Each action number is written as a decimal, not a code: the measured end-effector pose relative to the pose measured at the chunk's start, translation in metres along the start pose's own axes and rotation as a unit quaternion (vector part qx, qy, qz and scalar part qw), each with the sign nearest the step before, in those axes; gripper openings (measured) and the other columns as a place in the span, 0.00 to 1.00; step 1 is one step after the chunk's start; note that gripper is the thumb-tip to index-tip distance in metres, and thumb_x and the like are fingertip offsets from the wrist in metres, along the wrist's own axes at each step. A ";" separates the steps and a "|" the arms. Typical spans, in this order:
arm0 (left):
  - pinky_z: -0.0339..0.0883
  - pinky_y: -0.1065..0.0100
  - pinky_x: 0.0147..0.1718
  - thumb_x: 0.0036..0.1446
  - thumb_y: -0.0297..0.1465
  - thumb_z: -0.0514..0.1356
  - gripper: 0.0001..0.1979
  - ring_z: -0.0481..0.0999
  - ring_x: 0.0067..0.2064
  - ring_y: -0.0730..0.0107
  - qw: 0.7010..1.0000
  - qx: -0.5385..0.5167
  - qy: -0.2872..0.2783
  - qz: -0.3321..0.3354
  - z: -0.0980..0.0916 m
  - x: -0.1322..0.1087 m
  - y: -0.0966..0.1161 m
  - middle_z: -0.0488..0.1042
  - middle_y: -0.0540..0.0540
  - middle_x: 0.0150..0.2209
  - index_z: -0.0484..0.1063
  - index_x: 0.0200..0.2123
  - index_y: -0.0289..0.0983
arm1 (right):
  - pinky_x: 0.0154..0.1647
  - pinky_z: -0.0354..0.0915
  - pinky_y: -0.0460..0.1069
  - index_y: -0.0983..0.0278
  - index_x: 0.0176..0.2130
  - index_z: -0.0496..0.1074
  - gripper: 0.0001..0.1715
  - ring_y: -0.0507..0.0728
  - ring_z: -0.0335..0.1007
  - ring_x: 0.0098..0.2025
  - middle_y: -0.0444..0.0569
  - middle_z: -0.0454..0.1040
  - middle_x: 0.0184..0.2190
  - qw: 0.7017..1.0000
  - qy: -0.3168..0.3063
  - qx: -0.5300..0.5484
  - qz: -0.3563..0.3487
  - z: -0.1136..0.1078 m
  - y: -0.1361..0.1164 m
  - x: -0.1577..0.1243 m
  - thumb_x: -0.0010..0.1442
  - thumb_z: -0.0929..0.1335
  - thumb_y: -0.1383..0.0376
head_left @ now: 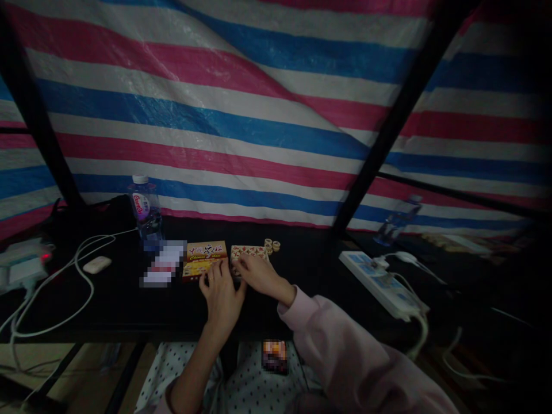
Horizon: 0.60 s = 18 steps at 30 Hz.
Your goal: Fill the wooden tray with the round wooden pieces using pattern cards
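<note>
A yellow and brown Chinese chess box [206, 251] lies on the black table [302, 276]. My left hand [222, 296] rests at the box's lower right corner, fingers stretched apart. Just right of the box is a set of round Chinese chess pieces [250, 250] with red and dark characters, packed in rows. Over its lower part reaches my right hand [260, 276], fingers curled down toward the pieces; whatever is between the fingertips is hidden. A few loose chess pieces [276, 246] stand beside the set's upper right corner, some stacked.
At the box's left lies a blurred-out paper [166, 263], with a water bottle [146, 215] behind it. Farther left are a pale oval object [97, 264] and white cables [90, 284]. To the right sit a power strip [375, 282] and another bottle [399, 221]. Striped sheeting [215, 126] hangs behind.
</note>
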<state>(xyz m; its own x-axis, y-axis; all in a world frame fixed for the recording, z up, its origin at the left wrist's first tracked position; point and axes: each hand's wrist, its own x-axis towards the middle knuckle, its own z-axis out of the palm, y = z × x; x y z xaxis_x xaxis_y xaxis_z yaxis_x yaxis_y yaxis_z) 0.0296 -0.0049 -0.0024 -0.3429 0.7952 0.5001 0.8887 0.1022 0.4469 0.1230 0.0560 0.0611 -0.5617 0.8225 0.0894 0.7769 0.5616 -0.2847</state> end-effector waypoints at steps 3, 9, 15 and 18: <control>0.46 0.48 0.56 0.56 0.36 0.54 0.24 0.62 0.57 0.53 1.000 -0.002 -0.002 0.000 0.000 0.000 0.000 0.67 0.36 0.53 0.61 0.54 0.32 | 0.34 0.57 0.45 0.62 0.37 0.70 0.17 0.54 0.71 0.38 0.48 0.76 0.36 1.000 -0.001 0.004 0.005 -0.013 0.008 0.002 0.65 0.57 0.58; 0.46 0.48 0.56 0.56 0.36 0.53 0.19 0.61 0.57 0.52 1.000 0.005 -0.015 -0.001 -0.001 0.000 0.000 0.66 0.36 0.53 0.65 0.50 0.34 | 0.39 0.60 0.49 0.61 0.49 0.65 0.16 0.57 0.70 0.43 0.52 0.74 0.42 0.987 0.115 -0.024 0.107 -0.039 0.067 0.021 0.63 0.58 0.67; 0.45 0.47 0.56 0.57 0.36 0.53 0.20 0.60 0.57 0.52 1.000 0.008 -0.030 -0.003 -0.002 0.001 0.001 0.65 0.36 0.54 0.66 0.50 0.33 | 0.56 0.56 0.55 0.72 0.59 0.56 0.34 0.62 0.58 0.58 0.65 0.61 0.57 0.993 0.068 -0.029 0.096 -0.026 0.140 0.041 0.54 0.65 0.73; 0.45 0.47 0.56 0.57 0.36 0.53 0.20 0.60 0.58 0.52 0.999 0.010 -0.033 -0.005 -0.002 0.001 0.001 0.65 0.36 0.54 0.66 0.50 0.33 | 0.56 0.57 0.53 0.72 0.59 0.58 0.34 0.59 0.61 0.57 0.63 0.63 0.57 0.997 0.043 0.016 0.056 -0.013 0.158 0.046 0.53 0.65 0.75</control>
<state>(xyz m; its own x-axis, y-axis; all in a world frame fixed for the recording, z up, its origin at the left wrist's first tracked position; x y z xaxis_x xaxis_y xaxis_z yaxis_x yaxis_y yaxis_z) 0.0299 -0.0057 0.0001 -0.3309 0.8321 0.4450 0.8919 0.1218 0.4355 0.2233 0.1835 0.0325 -0.4439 0.8856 0.1368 0.8230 0.4633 -0.3287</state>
